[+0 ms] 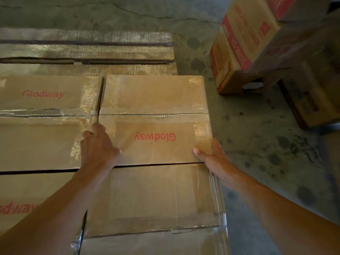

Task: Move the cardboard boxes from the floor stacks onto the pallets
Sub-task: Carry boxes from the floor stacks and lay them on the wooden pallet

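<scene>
A warehouse or stockroom — a wooden pallet (86,50) lies on a cracked, stained concrete floor (257,144), taped cardboard boxes (154,107) on it and red-printed cartons (239,52) stacked right of it.

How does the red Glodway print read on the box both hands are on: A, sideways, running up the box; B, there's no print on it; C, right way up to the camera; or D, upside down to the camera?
D: on the box that the left hand and right hand grip at its sides, the Glodway print is inverted, while the neighbouring box on its left reads right way up.
</scene>
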`<action>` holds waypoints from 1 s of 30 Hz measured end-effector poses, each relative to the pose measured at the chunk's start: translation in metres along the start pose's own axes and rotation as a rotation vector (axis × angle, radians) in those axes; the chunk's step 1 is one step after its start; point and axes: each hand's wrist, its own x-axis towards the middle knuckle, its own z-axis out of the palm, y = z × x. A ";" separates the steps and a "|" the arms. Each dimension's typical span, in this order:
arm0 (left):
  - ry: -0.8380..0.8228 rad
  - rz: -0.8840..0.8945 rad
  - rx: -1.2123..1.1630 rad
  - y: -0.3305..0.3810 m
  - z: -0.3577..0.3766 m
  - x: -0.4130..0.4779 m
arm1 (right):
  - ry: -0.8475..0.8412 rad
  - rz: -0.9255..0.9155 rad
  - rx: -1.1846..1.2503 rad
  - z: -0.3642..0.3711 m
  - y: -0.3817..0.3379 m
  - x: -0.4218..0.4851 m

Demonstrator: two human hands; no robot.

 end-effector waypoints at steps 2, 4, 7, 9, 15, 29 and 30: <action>0.031 0.009 -0.042 0.003 0.006 -0.008 | -0.056 -0.004 0.102 0.000 0.004 0.004; 0.057 0.021 -0.064 0.006 0.011 -0.017 | -0.081 -0.004 0.150 0.000 0.006 0.007; 0.080 0.046 -0.101 0.009 0.016 -0.032 | -0.110 -0.003 0.203 0.000 0.004 0.008; 0.102 0.094 -0.103 0.012 0.018 -0.043 | -0.130 0.012 0.198 -0.005 0.001 0.006; 0.169 0.238 0.050 0.023 0.010 -0.070 | -0.037 0.017 -0.140 -0.032 -0.015 0.003; 0.350 0.513 -0.097 0.133 -0.182 -0.216 | 0.414 -0.387 -0.448 -0.214 -0.134 -0.206; 0.364 0.538 -0.102 0.139 -0.204 -0.238 | 0.433 -0.415 -0.468 -0.227 -0.142 -0.239</action>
